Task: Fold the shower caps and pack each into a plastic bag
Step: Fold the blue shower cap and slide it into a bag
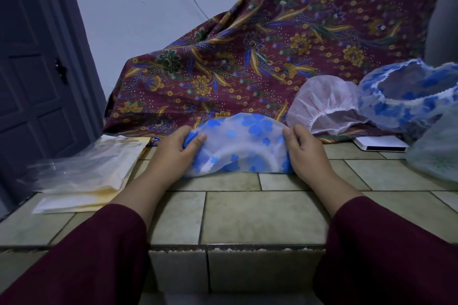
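While your left hand (179, 146) and right hand (304, 148) pinch opposite ends of the blue-flowered shower cap (238, 142), fingers closed on its edges, it lies folded on the tiled worktop (260, 215). Plastic bags (81, 171) lie left (near a dark door (32, 57)); batik cloth (272, 52) drapes behind, spare caps (371, 104) right.

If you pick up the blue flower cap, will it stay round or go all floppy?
Probably floppy: the blue cap already sags and wrinkles between the left hand and right hand. It looks thin and see-through, so likely very light. It shouldn't roll.
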